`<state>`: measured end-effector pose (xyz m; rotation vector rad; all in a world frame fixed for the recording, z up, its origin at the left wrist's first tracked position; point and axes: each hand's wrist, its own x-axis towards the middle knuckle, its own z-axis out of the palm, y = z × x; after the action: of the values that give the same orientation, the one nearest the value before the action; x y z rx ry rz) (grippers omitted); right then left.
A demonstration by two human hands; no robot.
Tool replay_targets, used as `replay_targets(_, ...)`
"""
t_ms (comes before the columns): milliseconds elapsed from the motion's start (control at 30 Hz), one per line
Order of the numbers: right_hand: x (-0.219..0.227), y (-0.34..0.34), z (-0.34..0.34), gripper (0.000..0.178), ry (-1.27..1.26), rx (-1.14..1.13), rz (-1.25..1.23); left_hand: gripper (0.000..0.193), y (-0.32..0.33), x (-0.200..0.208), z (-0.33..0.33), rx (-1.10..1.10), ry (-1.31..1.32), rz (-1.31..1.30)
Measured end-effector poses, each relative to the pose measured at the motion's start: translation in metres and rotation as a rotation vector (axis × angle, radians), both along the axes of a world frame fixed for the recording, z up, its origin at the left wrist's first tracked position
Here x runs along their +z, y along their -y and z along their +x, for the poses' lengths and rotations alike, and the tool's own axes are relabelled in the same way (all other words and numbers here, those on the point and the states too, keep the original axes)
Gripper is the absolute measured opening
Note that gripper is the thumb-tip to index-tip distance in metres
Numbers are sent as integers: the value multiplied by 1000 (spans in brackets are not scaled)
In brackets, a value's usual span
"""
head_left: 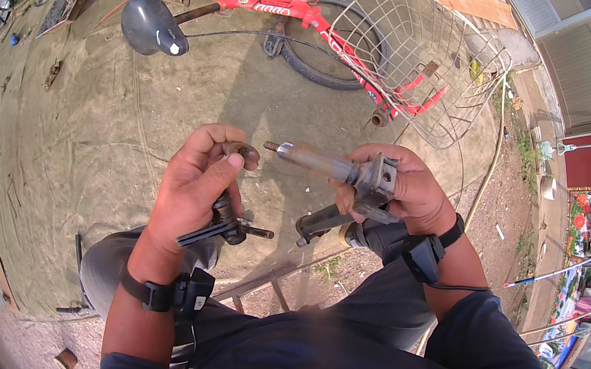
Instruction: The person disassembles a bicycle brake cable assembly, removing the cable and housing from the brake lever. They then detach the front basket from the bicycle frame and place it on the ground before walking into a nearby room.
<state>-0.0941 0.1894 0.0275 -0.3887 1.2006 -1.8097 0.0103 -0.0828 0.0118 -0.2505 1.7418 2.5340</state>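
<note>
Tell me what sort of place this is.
Likely an outdoor yard: a red bicycle frame lies on a wide ground sheet, with bare dirt and a building front to the right.

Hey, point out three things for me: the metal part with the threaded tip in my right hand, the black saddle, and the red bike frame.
Metal part (317, 163): head view, on its smooth cylindrical shaft.
Black saddle (148, 25): head view, middle of its top.
Red bike frame (300, 10): head view, on its thick tube.
</note>
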Motion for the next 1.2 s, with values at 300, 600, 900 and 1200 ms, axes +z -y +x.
replay_targets(300, -2, 10, -1, 33, 111, 52, 5, 40, -6, 0, 0, -86, 10, -4)
replay_targets(600, -13, 15, 5, 55, 170, 39, 48, 41, -10, -10, 0, -50, 11, -34)
replay_targets(900, -28, 17, 8, 69, 298, 10, -46, 43, -17, -15, -2, -88, 77, -50)
replay_targets(1200, -36, 25, 12, 68, 361, -1, -111, 35, -18, -20, -5, -19, 169, -55)
